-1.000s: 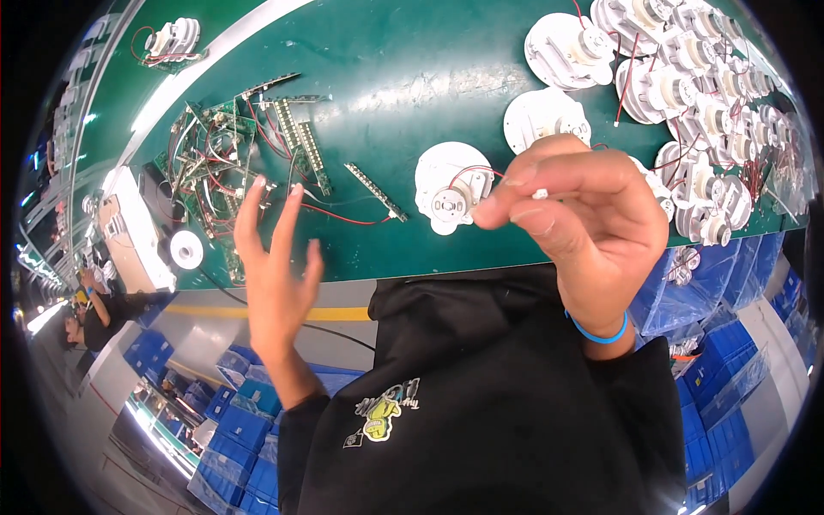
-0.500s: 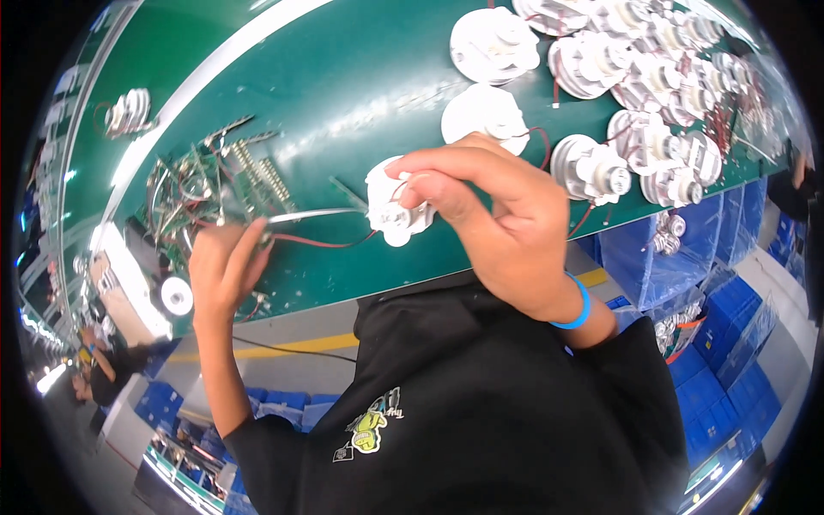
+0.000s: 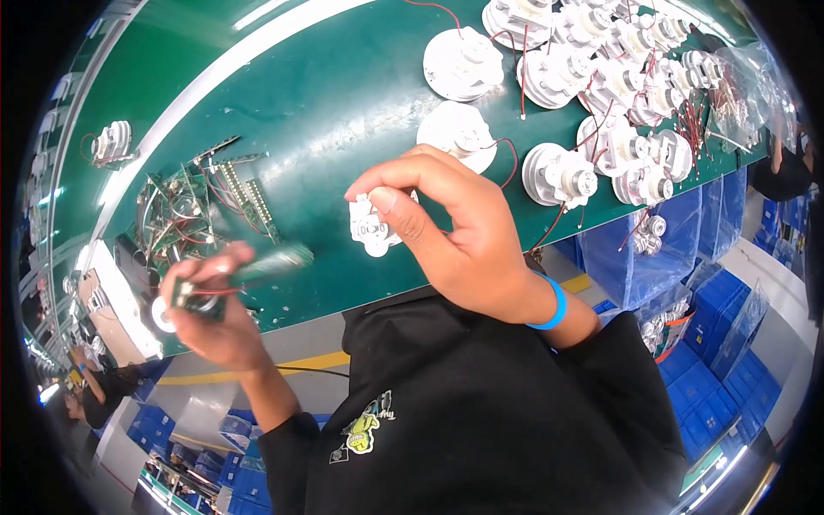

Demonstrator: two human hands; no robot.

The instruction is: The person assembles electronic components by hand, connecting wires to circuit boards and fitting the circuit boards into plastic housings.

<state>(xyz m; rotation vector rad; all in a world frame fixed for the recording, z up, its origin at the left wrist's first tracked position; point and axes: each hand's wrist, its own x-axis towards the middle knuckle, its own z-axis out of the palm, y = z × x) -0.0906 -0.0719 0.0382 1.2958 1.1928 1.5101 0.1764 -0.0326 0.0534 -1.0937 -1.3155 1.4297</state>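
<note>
My right hand [image 3: 451, 232] pinches a small white plastic assembly [image 3: 371, 230] between thumb and forefinger, above the near half of the green table. Its fingers hide part of the assembly. To the left, my left hand [image 3: 219, 322] is curled, palm up, around a green circuit board [image 3: 273, 262] with a red wire. Motion smears the board, and a dark part at the palm is unclear. Beyond this hand lies a tangled heap of circuit boards and wires [image 3: 176, 215]. White round motor units [image 3: 457, 137] with red leads rest beyond my right hand.
Several more white units [image 3: 562, 176] crowd the table's right side, beside loose red wires [image 3: 691, 129]. A stack of white discs [image 3: 112, 142] stands far left. Blue bins [image 3: 725, 318] and a blue-lined box [image 3: 635, 249] sit below the table's right edge. Other people [image 3: 107, 390] appear at the sides.
The pale strip and red wire that stretched from my left hand to the white assembly no longer do. My left hand has moved down and turned palm up with a circuit board; my right hand shifted left.
</note>
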